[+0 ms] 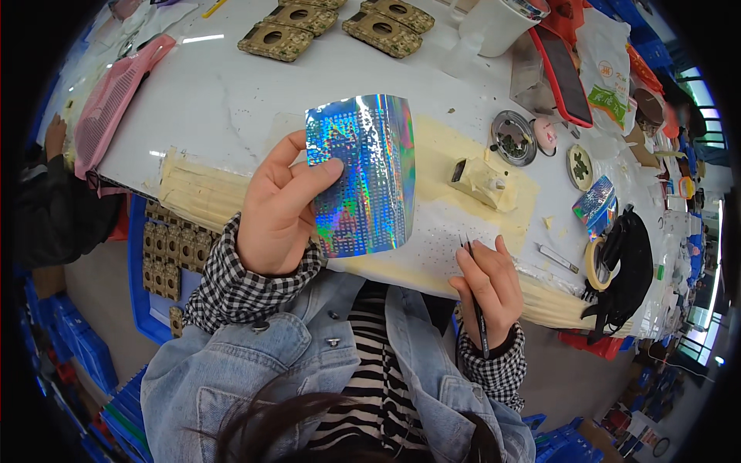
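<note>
A shiny blue holographic sheet (363, 185), covered in rows of small marks, is pinched at its left edge by my left hand (282, 204), thumb on the front. The sheet is held up above the table and curls at its right side. My right hand (494, 289) is closed round dark tweezers (480, 324), their thin tips pointing up and away. Below the tips lies a pale work surface (436, 251) scattered with tiny dark dots. A small block wrapped in yellowish tape (486, 184) stands beyond my right hand.
Camouflage-patterned model parts (289, 31) lie at the back; more fill a blue crate (143, 301) at lower left. At right are a round metal dish (513, 137), a red-cased phone (567, 77), a craft knife (557, 257), a tape roll (598, 262) and a black bag (625, 270). Another person's sleeve (62, 208) shows at left.
</note>
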A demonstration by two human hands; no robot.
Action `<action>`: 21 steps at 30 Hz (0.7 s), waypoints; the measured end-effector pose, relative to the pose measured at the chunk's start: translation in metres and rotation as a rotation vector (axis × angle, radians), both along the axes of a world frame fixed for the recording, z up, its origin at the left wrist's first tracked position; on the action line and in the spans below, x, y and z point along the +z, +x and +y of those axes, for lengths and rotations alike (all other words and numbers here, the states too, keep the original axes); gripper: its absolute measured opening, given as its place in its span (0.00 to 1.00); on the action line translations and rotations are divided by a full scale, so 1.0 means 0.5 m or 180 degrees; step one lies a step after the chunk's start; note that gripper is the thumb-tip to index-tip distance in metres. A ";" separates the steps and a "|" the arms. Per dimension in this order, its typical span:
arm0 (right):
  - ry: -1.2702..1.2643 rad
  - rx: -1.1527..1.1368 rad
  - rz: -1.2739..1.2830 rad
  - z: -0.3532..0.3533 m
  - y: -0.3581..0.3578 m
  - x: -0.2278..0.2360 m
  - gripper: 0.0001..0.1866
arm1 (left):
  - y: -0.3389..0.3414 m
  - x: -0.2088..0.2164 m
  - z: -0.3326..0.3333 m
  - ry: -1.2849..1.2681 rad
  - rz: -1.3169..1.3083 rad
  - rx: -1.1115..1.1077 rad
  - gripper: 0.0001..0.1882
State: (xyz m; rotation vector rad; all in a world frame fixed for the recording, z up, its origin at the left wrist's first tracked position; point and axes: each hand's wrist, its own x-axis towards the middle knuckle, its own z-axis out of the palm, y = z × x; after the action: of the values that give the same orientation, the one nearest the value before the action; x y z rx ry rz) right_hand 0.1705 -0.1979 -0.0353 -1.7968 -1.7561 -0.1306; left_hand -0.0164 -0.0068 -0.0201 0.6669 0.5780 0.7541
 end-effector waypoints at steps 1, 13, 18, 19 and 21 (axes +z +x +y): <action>-0.0071 -0.0050 -0.0010 0.000 0.000 -0.003 0.20 | -0.001 -0.002 0.001 -0.0007 -0.0022 0.0043 0.18; -0.0292 0.0016 -0.0325 0.041 -0.001 -0.006 0.19 | -0.002 -0.006 0.002 -0.0007 0.0041 0.0109 0.18; -0.0534 0.0110 -0.0287 0.050 -0.001 0.004 0.15 | 0.000 -0.006 0.003 -0.0024 0.0043 0.0080 0.18; -0.0560 0.0127 -0.0258 0.052 -0.002 0.007 0.14 | 0.000 -0.006 0.002 -0.0020 0.0040 0.0093 0.18; -0.0641 0.0181 -0.0222 0.053 0.001 0.014 0.13 | 0.000 -0.007 0.002 -0.0016 0.0032 0.0085 0.18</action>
State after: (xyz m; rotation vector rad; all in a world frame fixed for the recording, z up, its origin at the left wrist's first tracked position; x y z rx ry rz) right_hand 0.1709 -0.1715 -0.0284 -1.9005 -1.9264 0.0077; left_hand -0.0166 -0.0058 -0.0235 0.6599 0.5990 0.7744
